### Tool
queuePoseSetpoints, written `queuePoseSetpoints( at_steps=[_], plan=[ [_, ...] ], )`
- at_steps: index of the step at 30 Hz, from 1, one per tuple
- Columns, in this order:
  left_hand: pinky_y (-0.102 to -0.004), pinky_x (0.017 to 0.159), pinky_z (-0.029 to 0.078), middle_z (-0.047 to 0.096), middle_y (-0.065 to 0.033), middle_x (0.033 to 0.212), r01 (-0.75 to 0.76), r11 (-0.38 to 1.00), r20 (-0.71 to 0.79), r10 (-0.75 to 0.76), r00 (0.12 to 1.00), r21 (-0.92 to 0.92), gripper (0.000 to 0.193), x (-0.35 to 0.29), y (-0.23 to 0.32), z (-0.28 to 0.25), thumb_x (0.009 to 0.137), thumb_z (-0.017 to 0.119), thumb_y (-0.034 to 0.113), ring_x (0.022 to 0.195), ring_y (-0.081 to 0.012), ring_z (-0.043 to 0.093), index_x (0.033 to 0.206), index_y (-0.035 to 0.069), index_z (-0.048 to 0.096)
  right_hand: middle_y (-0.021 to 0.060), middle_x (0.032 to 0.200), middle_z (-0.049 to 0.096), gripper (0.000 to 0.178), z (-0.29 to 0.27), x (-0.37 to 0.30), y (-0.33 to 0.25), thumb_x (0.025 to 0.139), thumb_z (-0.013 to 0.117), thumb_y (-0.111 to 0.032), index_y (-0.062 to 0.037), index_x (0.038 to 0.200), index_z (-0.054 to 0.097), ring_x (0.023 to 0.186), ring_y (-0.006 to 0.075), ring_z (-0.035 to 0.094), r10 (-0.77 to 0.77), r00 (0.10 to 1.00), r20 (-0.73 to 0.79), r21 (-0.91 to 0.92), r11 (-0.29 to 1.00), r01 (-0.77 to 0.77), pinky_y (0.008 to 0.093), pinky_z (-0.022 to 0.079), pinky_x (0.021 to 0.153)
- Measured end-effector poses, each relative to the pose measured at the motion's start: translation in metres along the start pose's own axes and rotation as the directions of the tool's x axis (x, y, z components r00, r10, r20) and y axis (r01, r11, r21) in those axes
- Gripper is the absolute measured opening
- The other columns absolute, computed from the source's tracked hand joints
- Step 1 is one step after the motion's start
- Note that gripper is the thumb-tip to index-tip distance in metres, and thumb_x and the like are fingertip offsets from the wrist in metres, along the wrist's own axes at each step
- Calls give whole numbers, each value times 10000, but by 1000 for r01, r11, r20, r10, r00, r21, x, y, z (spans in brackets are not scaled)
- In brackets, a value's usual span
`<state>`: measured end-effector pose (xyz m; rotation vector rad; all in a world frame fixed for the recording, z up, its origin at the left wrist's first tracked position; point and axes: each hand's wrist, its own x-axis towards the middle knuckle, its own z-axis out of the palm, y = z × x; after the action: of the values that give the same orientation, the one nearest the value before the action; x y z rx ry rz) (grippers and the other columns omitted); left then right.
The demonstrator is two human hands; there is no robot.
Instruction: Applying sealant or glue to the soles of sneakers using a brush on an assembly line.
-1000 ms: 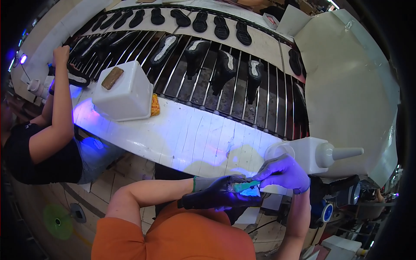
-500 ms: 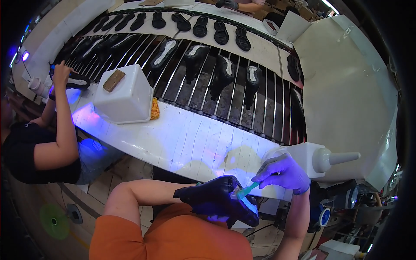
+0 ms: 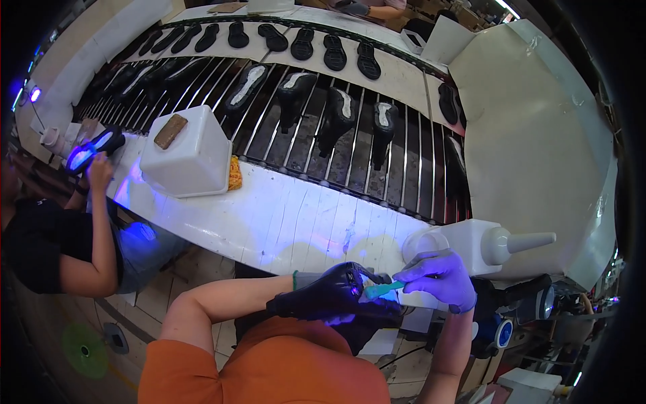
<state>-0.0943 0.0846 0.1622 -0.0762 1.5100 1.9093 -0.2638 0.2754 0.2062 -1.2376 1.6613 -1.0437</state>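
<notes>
A black boot upper [image 3: 319,296], its underside lit blue-white, is tilted in front of my orange shirt. My left hand [image 3: 338,319] grips it from below; only some gloved fingertips and part of the wrist show, the rest lying behind the boot. In my gloved right hand [image 3: 439,277] is a teal brush [image 3: 385,290], pinched by its handle. The brush's tip touches the boot's underside near one end. Just beyond my right hand, a small round white container [image 3: 425,246] stands on the white work ledge [image 3: 296,212].
Beyond the ledge, a conveyor of metal rods [image 3: 269,138] carries black boots [image 3: 338,118]. Black soles [image 3: 334,52] line the belt behind it. An upturned white box [image 3: 185,155] bears a brown block [image 3: 171,131]. A white nozzled bottle [image 3: 494,248] lies right. A co-worker [image 3: 81,246] handles a sole at left.
The boot in my left hand has turned and risen slightly, and the brush has shifted along its underside. At left, the co-worker's hand has come down and the sole is now raised and tilted.
</notes>
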Motion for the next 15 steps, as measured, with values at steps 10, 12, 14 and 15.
queuePoseSetpoints(
  at_steps=[10, 12, 14, 15],
  plan=[
    [-312, 966, 495, 608, -107, 1255, -17, 519, 13, 55, 998, -854, 462, 48, -47, -28, 1012, 440, 420, 1078, -177, 626, 1314, 80, 523, 88, 837, 713, 244, 8, -10, -15, 764, 768, -77, -45, 1004, 747, 750, 160, 679, -8, 992, -127, -115, 993, -6, 270, 517, 687],
    [-294, 858, 514, 636, -75, 1141, -78, 581, -50, 65, 997, -810, 469, 53, -49, -34, 1000, 452, 453, 950, -147, 629, 1263, 77, 551, 104, 834, 716, 234, 12, -10, -21, 733, 781, -55, -24, 962, 748, 753, 171, 682, 6, 986, -165, -75, 997, -19, 281, 520, 690],
    [-269, 738, 532, 663, -40, 993, -128, 636, -115, 63, 991, -761, 458, 50, -47, -36, 986, 482, 464, 793, -110, 625, 1186, 68, 593, 121, 832, 720, 226, 14, -11, -26, 701, 795, -33, -4, 921, 750, 757, 181, 685, 23, 979, -203, -35, 999, -31, 293, 522, 694],
    [-269, 738, 532, 663, -40, 993, -129, 637, -113, 65, 991, -760, 458, 51, -50, -40, 986, 482, 464, 793, -110, 625, 1186, 68, 593, 119, 836, 721, 218, 14, -12, -29, 706, 794, -33, -3, 917, 749, 767, 178, 687, 61, 977, -205, -35, 997, -69, 294, 523, 703]
  ],
)
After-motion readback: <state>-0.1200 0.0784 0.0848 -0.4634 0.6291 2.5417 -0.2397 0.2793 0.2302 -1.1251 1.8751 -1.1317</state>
